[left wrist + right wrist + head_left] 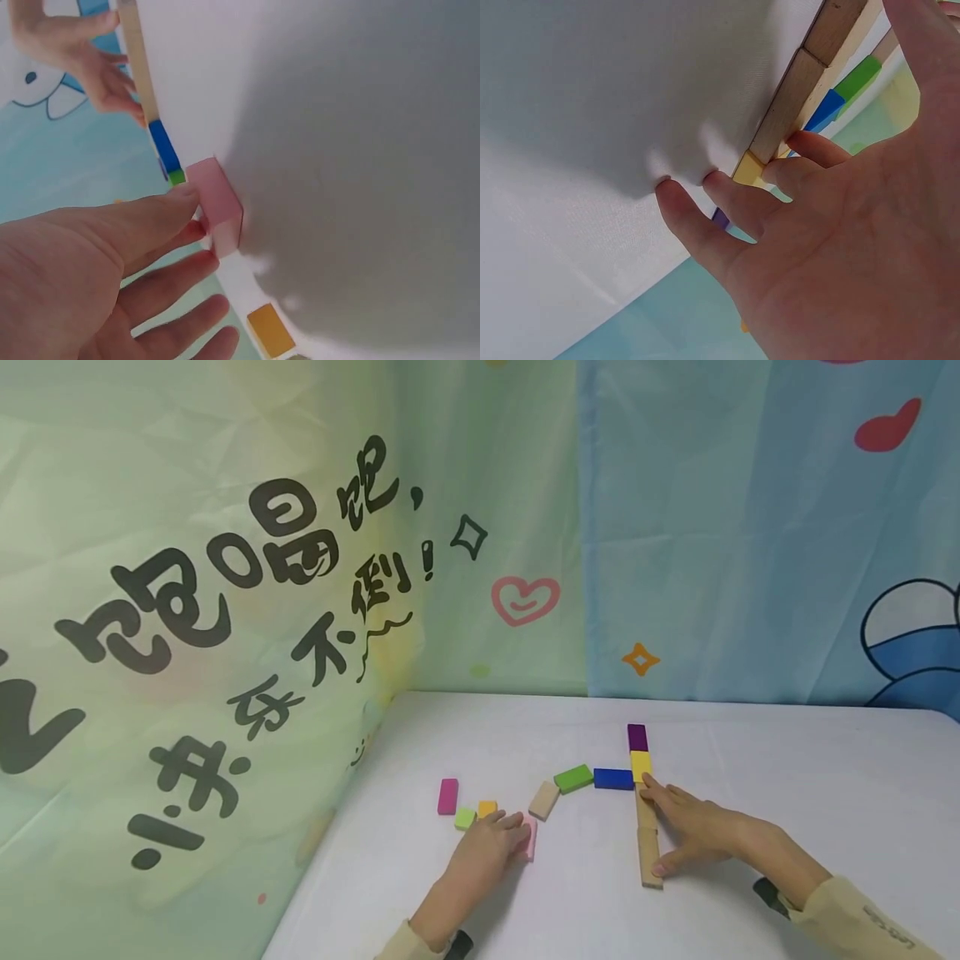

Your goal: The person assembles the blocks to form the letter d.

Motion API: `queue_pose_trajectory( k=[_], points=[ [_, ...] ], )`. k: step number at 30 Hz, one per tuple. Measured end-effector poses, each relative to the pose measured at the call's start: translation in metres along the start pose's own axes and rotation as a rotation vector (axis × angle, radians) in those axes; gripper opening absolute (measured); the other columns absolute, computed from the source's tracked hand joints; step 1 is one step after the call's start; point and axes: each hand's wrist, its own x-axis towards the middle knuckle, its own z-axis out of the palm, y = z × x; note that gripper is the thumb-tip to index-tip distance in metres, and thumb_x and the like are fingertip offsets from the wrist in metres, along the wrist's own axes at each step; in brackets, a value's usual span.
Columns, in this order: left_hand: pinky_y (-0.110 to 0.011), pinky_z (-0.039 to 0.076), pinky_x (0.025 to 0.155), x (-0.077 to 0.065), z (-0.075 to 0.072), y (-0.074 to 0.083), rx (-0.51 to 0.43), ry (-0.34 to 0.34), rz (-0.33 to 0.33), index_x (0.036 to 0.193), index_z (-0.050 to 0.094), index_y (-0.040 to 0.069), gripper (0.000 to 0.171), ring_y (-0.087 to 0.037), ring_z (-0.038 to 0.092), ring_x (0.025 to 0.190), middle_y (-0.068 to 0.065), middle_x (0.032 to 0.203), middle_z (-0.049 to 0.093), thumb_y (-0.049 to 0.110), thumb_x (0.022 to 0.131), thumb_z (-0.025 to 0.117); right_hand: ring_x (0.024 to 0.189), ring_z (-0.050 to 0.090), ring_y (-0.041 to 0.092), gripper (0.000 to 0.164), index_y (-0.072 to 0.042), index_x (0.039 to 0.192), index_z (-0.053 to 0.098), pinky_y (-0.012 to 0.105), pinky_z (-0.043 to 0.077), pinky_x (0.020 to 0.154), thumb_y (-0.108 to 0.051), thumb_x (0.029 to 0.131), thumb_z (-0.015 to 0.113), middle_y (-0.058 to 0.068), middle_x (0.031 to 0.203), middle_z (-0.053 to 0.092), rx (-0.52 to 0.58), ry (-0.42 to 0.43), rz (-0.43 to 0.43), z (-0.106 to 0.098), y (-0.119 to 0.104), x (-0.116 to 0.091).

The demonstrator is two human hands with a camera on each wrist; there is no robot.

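Note:
My left hand holds a pink block on the white table, with the thumb at one face and the fingertips at its side. In the head view that hand covers part of the block. My right hand lies along a straight row, its fingers spread. Its thumb is beside the near wooden block, and its index fingertip is at the yellow block. A second wooden block and a purple block belong to this row. A blue block meets it from the left.
From the blue block, a green block and a tilted wooden block curve toward the pink one. Left of these lie a magenta block, a light green block and an orange block. Printed curtains border the table.

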Motion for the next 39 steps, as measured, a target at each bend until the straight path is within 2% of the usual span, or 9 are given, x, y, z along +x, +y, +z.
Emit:
queue_pose_trajectory(
  k=[4,11,17,19,21,26,30,39],
  points=[
    [-0.035,0.056,0.097,0.000,0.002,0.003,0.013,0.048,-0.009,0.111,0.075,0.020,0.019,-0.020,0.068,0.111,0.000,0.122,0.073,0.020,0.092,0.074,0.145,0.019,0.058,0.129,-0.002,0.158,0.015,0.077,0.025,0.109,-0.060,0.067,0.085,0.032,0.162,0.016,0.010,-0.006,0.004,0.000,0.000,0.000],
    [-0.033,0.056,0.094,0.001,0.007,0.007,0.057,0.082,-0.027,0.104,0.074,0.022,0.015,-0.017,0.068,0.106,0.002,0.118,0.073,0.025,0.089,0.077,0.145,0.020,0.058,0.130,-0.002,0.159,0.014,0.078,0.025,0.108,-0.060,0.067,0.085,0.033,0.162,0.016,0.011,-0.006,0.003,0.000,0.000,0.000],
    [-0.031,0.057,0.086,0.001,0.008,0.011,0.064,0.185,-0.031,0.084,0.069,0.020,0.015,-0.017,0.068,0.097,0.003,0.108,0.075,0.030,0.084,0.080,0.145,0.020,0.058,0.129,-0.002,0.158,0.015,0.077,0.025,0.108,-0.059,0.067,0.085,0.033,0.162,0.016,0.014,-0.001,-0.004,-0.001,-0.001,0.000],
    [-0.030,0.057,0.085,0.001,0.008,0.013,0.067,0.198,-0.035,0.083,0.069,0.020,0.015,-0.017,0.068,0.097,0.002,0.108,0.075,0.030,0.084,0.080,0.145,0.019,0.058,0.128,-0.003,0.158,0.016,0.077,0.025,0.108,-0.059,0.066,0.085,0.033,0.162,0.016,0.012,0.001,-0.004,0.000,0.000,0.000],
    [-0.029,0.058,0.084,0.001,0.007,0.016,0.061,0.185,-0.050,0.085,0.070,0.020,0.014,-0.017,0.068,0.098,0.002,0.110,0.074,0.030,0.084,0.080,0.145,0.019,0.058,0.127,-0.003,0.158,0.018,0.078,0.024,0.108,-0.059,0.066,0.085,0.032,0.163,0.015,0.007,0.000,0.002,-0.001,0.000,0.000],
    [-0.032,0.059,0.084,0.002,0.006,0.023,0.036,0.094,-0.131,0.100,0.074,0.020,0.022,-0.020,0.067,0.103,0.000,0.116,0.072,0.036,0.086,0.079,0.145,0.019,0.059,0.126,-0.004,0.158,0.019,0.078,0.025,0.108,-0.059,0.067,0.086,0.032,0.163,0.014,0.011,-0.003,0.006,-0.001,0.000,0.000],
    [-0.033,0.058,0.085,0.003,0.007,0.027,0.037,0.046,-0.182,0.104,0.073,0.021,0.025,-0.020,0.064,0.105,0.001,0.117,0.070,0.039,0.087,0.077,0.145,0.020,0.058,0.125,-0.004,0.158,0.019,0.077,0.026,0.108,-0.059,0.067,0.085,0.032,0.163,0.014,0.018,0.001,-0.006,-0.001,0.000,-0.001],
    [-0.034,0.057,0.088,0.006,0.006,0.029,0.017,0.026,-0.215,0.105,0.074,0.020,0.026,-0.020,0.064,0.105,0.001,0.116,0.070,0.038,0.086,0.078,0.145,0.020,0.059,0.126,-0.002,0.158,0.018,0.078,0.025,0.108,-0.059,0.068,0.085,0.033,0.162,0.015,0.012,-0.005,-0.001,-0.001,-0.001,-0.001]
  ],
)
